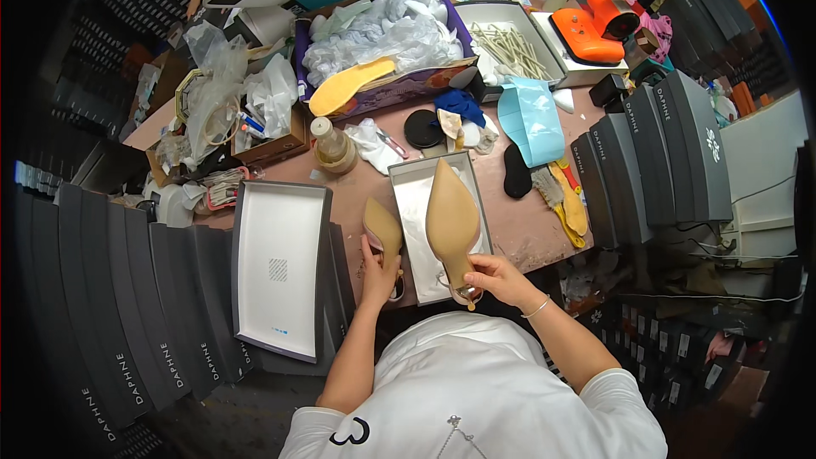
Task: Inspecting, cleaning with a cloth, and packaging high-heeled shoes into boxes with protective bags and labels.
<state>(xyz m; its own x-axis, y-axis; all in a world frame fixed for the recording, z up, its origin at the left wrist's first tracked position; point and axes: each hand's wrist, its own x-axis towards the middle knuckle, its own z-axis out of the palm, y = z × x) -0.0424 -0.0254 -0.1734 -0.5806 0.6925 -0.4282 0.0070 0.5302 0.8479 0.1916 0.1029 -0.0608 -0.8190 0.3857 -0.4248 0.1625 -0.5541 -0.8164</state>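
My left hand is closed around a pointed high-heeled shoe, its tan sole turned partly toward me. A second pointed high-heeled shoe is in my right hand, pinched near the heel end, with its tan sole facing up. This second shoe is over an open shoebox lined with white tissue paper. The first shoe is just left of that box. Farther left, a shoebox lid rests with its white inside facing up, against a row of dark boxes.
Grey shoeboxes stand in rows at the left and right. At the back are a purple box of crumpled plastic, a tray of sticks and an orange device. A bottle and a brush lie nearer.
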